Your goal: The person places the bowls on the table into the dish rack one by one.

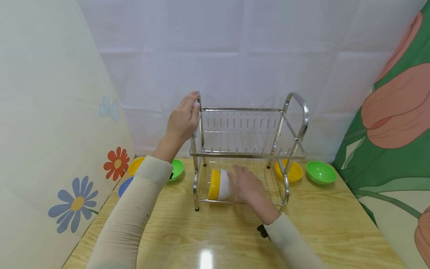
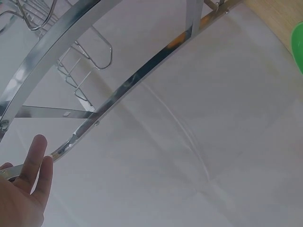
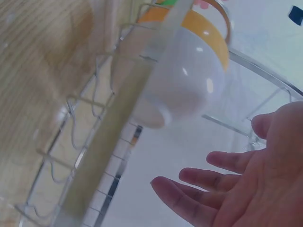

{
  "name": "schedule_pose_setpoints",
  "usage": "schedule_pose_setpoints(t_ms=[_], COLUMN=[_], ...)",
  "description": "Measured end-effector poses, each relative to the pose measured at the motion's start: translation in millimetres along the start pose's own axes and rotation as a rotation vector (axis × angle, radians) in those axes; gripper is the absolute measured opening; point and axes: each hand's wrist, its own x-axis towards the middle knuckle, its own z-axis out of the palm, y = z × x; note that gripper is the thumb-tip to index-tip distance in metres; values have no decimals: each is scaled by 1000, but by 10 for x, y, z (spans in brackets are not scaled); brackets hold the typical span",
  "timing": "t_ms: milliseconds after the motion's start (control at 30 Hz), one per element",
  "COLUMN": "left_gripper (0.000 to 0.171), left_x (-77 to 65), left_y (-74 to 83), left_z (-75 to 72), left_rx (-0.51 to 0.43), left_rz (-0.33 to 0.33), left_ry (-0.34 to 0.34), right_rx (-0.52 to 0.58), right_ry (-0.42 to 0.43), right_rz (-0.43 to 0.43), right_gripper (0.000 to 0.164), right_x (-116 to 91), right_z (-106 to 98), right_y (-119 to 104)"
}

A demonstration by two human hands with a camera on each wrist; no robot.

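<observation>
A two-tier metal dish rack [image 1: 235, 154] stands on the wooden table. My left hand [image 1: 183, 117] holds the top of its left side frame, fingers over the bar; the left wrist view shows that hand [image 2: 28, 189] at the curved rail. On the lower tier, a white bowl with a yellow band [image 1: 215, 185] stands on its side near the left end. My right hand [image 1: 246, 185], blurred, is just right of the bowl. In the right wrist view its fingers are spread and apart from the white bowl [image 3: 184, 75], holding nothing.
Left of the rack are a yellow bowl [image 1: 136, 165], a blue bowl [image 1: 125, 185] and a green bowl [image 1: 177, 170], partly behind my left arm. A yellow bowl [image 1: 293, 172] and a green bowl [image 1: 320, 172] sit at the right. A white cloth [image 1: 221, 56] hangs behind.
</observation>
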Motion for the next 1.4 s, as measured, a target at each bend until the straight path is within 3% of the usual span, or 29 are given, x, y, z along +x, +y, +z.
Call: schedule_pose_setpoints(t_ms=[433,733,1100,1400], left_gripper=[44,44,45,45], left_x=[1,-9,-8,-8], left_y=[-2,3,8,23], left_z=[20,11,-4,14], left_rx=[-17,-6,-3,-7], left_rz=[5,3,-6,-6], left_ry=[14,9,3,6], right_rx=[-1,-42,-46,-69], right_ry=[60,145,148,169], right_rz=[-45,-66,-11,50], right_gripper=[67,72,74,75], right_x=[-240,-438,-631,-686], right_z=[-306,-543,-779,-880], right_y=[203,403,650,1080])
